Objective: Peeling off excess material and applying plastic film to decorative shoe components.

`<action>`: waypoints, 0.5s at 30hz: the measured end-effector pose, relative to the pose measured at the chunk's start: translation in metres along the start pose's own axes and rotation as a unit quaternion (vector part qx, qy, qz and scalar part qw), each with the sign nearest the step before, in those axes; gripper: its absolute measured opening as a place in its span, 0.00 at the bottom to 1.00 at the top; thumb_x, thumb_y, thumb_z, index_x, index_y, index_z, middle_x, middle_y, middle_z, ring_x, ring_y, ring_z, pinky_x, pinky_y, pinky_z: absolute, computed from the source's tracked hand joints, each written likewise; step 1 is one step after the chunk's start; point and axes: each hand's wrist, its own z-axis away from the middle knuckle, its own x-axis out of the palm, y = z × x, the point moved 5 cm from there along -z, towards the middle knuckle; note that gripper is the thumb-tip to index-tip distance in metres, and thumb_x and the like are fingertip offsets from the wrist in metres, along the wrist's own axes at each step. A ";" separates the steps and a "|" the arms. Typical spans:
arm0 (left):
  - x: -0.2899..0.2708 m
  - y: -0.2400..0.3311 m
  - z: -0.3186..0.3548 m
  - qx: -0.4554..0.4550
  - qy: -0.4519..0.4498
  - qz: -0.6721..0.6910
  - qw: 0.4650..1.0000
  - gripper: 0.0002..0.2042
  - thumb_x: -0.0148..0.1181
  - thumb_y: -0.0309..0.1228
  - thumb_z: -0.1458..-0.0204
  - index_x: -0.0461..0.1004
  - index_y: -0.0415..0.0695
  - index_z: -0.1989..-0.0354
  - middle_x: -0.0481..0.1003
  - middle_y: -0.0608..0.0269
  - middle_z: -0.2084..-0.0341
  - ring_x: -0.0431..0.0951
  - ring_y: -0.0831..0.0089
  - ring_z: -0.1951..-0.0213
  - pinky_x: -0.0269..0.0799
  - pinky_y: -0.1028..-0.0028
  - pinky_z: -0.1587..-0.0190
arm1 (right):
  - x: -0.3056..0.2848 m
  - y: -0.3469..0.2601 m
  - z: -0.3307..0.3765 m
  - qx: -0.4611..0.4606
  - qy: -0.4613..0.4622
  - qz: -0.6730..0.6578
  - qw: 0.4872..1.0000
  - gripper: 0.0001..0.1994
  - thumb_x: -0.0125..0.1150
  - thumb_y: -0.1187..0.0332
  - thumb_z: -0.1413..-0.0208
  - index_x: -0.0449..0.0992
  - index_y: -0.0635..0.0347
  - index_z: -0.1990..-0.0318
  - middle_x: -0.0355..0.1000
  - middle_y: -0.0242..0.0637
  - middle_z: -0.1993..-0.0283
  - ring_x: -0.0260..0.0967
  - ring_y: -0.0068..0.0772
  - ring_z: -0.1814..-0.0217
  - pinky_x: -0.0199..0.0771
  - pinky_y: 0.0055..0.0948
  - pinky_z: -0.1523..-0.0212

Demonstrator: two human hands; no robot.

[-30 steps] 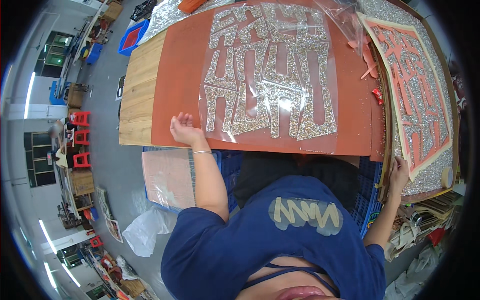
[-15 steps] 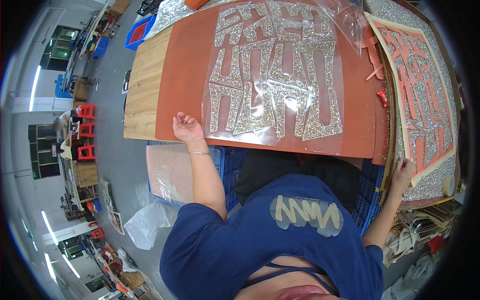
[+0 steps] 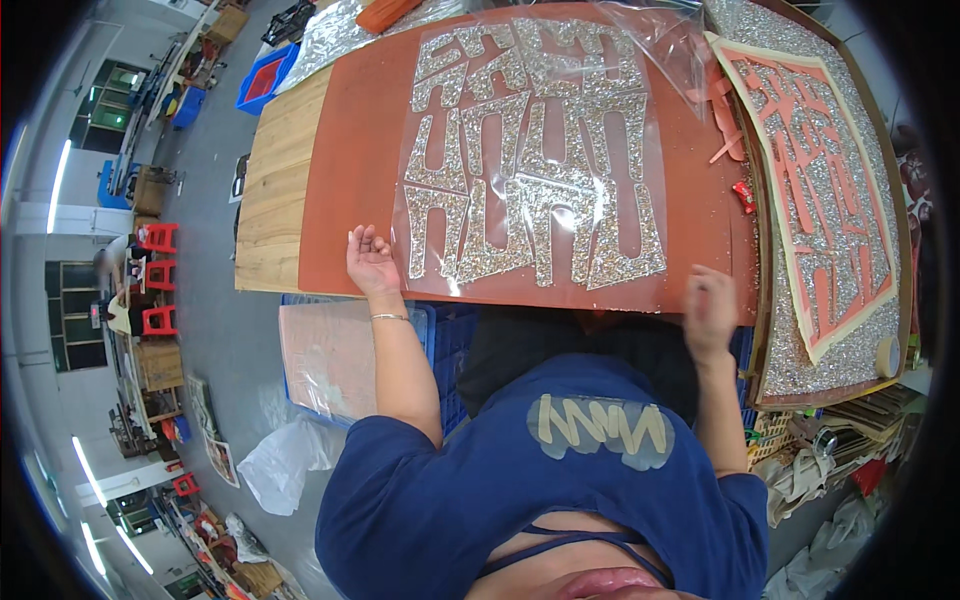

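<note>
On the reddish-brown board (image 3: pixel 350 150) lies a clear plastic sheet (image 3: pixel 655 215) carrying several glittering, stone-covered cut-out shapes (image 3: pixel 490 130). My left hand (image 3: pixel 373 262) rests palm up by the board's near edge, left of the sheet, its fingers loosely curled and holding nothing. Over the board's near right corner is my right hand (image 3: pixel 710 310), raised and bent, its fingers smeared by motion. Right of it stands a shallow tray (image 3: pixel 765 390) full of loose sparkling stones (image 3: pixel 800 375). A coral stencil with a cream border (image 3: pixel 812 335) lies on those stones.
Coral strips (image 3: pixel 725 120) and a small red packet (image 3: pixel 744 197) lie on the board's right side. A tape roll (image 3: pixel 887 356) sits in the tray. Clear film (image 3: pixel 660 35) bunches at the far edge. A pink sheet (image 3: pixel 325 350) lies on blue crates below left.
My right hand has left the stencil's near corner and moved left over the board's corner. My left hand stays about where it was. The view has shifted slightly.
</note>
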 end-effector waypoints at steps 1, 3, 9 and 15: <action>-0.002 -0.001 -0.002 -0.003 0.004 0.009 1.000 0.13 0.51 0.38 0.42 0.74 0.39 0.64 0.76 0.60 0.71 0.67 0.74 0.77 0.63 0.77 0.77 | 0.018 -0.009 -0.003 -0.012 -0.015 -0.027 0.999 0.06 0.59 0.78 0.51 0.70 0.62 0.65 0.70 0.46 0.63 0.69 0.47 0.59 0.70 0.39 0.56; -0.005 -0.001 -0.004 -0.002 0.005 0.025 1.000 0.13 0.51 0.38 0.42 0.74 0.39 0.64 0.76 0.60 0.70 0.68 0.73 0.76 0.65 0.77 0.76 | 0.043 -0.015 -0.007 -0.024 -0.029 -0.057 0.998 0.07 0.59 0.79 0.52 0.70 0.62 0.65 0.70 0.46 0.63 0.69 0.48 0.59 0.69 0.41 0.56; -0.056 0.052 -0.025 0.034 0.013 0.102 0.994 0.17 0.48 0.41 0.41 0.74 0.38 0.62 0.77 0.58 0.67 0.72 0.71 0.72 0.70 0.76 0.71 | 0.062 -0.014 -0.013 -0.109 -0.050 0.022 0.993 0.07 0.59 0.79 0.53 0.70 0.61 0.66 0.69 0.40 0.68 0.67 0.44 0.64 0.67 0.37 0.58; 0.037 -0.001 0.039 0.125 -0.132 -0.565 0.805 0.18 0.51 0.38 0.41 0.71 0.37 0.50 0.75 0.52 0.56 0.74 0.67 0.58 0.72 0.71 0.55 | 0.067 0.009 -0.012 0.043 -0.064 -0.023 0.997 0.04 0.58 0.77 0.49 0.70 0.63 0.67 0.70 0.36 0.69 0.67 0.33 0.66 0.67 0.31 0.61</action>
